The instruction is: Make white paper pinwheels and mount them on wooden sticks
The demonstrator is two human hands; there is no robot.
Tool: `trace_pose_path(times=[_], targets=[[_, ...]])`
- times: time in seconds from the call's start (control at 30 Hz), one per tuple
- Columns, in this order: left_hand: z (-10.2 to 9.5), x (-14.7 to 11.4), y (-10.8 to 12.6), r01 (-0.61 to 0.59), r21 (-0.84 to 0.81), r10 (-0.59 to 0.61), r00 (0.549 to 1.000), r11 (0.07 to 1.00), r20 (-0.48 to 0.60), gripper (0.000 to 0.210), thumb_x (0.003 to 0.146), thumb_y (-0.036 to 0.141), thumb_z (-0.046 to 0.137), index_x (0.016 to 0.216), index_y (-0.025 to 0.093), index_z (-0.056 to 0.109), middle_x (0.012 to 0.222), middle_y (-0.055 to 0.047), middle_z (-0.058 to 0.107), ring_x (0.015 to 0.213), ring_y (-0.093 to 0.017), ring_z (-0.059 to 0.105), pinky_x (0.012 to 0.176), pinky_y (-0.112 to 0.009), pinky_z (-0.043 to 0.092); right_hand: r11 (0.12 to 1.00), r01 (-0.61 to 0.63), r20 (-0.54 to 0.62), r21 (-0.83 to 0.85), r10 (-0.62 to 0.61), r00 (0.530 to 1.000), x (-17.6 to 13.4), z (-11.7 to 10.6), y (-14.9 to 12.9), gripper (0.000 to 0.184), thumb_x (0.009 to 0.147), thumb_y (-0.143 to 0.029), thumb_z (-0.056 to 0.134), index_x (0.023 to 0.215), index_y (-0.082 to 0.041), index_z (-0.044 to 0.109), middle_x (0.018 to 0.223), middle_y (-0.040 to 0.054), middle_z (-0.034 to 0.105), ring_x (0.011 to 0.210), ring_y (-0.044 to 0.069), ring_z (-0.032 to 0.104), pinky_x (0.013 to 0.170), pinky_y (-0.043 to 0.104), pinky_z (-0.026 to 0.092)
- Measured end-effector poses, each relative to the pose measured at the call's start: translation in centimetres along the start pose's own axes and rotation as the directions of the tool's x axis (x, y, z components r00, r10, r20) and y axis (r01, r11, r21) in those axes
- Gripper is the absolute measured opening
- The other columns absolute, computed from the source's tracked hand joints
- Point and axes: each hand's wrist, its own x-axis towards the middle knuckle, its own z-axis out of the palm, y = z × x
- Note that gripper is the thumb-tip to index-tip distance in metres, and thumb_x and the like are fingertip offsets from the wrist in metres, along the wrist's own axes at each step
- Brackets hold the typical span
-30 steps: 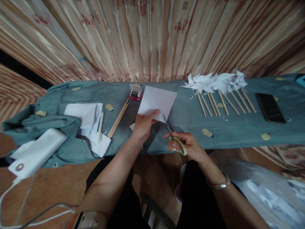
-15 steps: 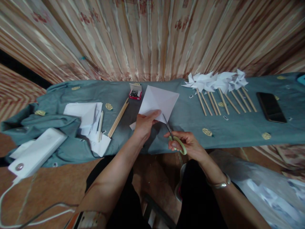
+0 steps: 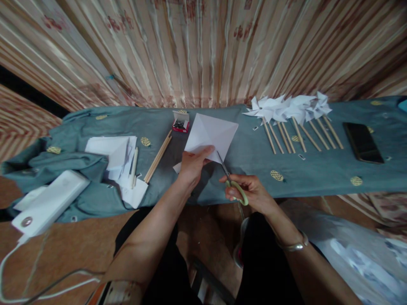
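My left hand [image 3: 193,166] pinches the near-left edge of a white square of paper [image 3: 212,132], thumb on top. Faint creases cross the sheet. In my right hand [image 3: 246,190] is a pair of scissors [image 3: 238,192] with pale green handles, fingers closed round the loops. The blades lie at the paper's near-right corner, pointing in toward its middle. Part of the lower blade is hidden by the sheet. Another piece of white paper [image 3: 177,168] shows beside my left hand, partly covered by it.
Wooden sticks [image 3: 158,156] and a small red box of pins [image 3: 180,123] lie to the left, beside stacked white papers [image 3: 110,152] and a white power strip-like block [image 3: 51,203]. Several paper pinwheels [image 3: 289,109] on sticks and a phone [image 3: 363,142] lie right on the green cloth [image 3: 254,169].
Almost nothing differs. Both hands, the paper and the scissors hold nearly the same positions; the view has shifted very slightly.
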Motion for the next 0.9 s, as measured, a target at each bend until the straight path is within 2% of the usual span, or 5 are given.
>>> trace_pose_path(times=[0.27, 0.47, 0.67, 0.9], targets=[[0.09, -0.08, 0.08, -0.004, -0.007, 0.004, 1.0, 1.0, -0.005, 0.022, 0.053, 0.02, 0.079, 0.07, 0.016, 0.067, 0.076, -0.003, 0.07, 0.068, -0.017, 0.064, 0.063, -0.028, 0.052, 1.0, -0.004, -0.024, 0.023, 0.005, 1.0, -0.04, 0.26, -0.33, 0.041, 0.053, -0.041, 0.087, 0.084, -0.018, 0.074, 0.054, -0.0054, 0.06, 0.05, 0.007, 0.058, 0.051, 0.019, 0.05], [0.04, -0.01, 0.01, -0.008, 0.013, 0.008, 1.0, 1.0, -0.001, 0.017, 0.055, 0.019, 0.078, 0.069, 0.018, 0.068, 0.077, -0.003, 0.071, 0.074, -0.019, 0.067, 0.064, -0.029, 0.053, 1.0, 0.014, -0.023, 0.008, -0.014, 1.0, 0.01, 0.22, -0.24, 0.039, 0.054, -0.04, 0.087, 0.083, -0.018, 0.074, 0.054, -0.0043, 0.063, 0.047, 0.007, 0.056, 0.049, 0.019, 0.05], [0.02, 0.04, 0.01, -0.019, -0.007, 0.019, 1.0, 1.0, -0.001, 0.021, 0.053, 0.02, 0.079, 0.071, 0.017, 0.069, 0.076, -0.001, 0.071, 0.069, -0.017, 0.065, 0.061, -0.029, 0.052, 1.0, 0.006, -0.05, 0.008, -0.006, 0.999, 0.11, 0.22, -0.06, 0.039, 0.052, -0.039, 0.088, 0.083, -0.019, 0.075, 0.054, -0.0047, 0.063, 0.047, 0.006, 0.057, 0.048, 0.018, 0.049], [-0.07, -0.1, 0.08, -0.029, -0.02, 0.03, 0.999, 0.999, 0.019, 0.022, 0.051, 0.02, 0.079, 0.069, 0.017, 0.067, 0.079, -0.002, 0.07, 0.07, -0.017, 0.065, 0.062, -0.03, 0.052, 0.999, 0.035, -0.034, -0.038, -0.036, 0.999, 0.09, -0.17, 0.15, 0.036, 0.058, -0.039, 0.085, 0.087, -0.019, 0.075, 0.059, -0.0029, 0.064, 0.051, 0.009, 0.059, 0.05, 0.02, 0.05]])
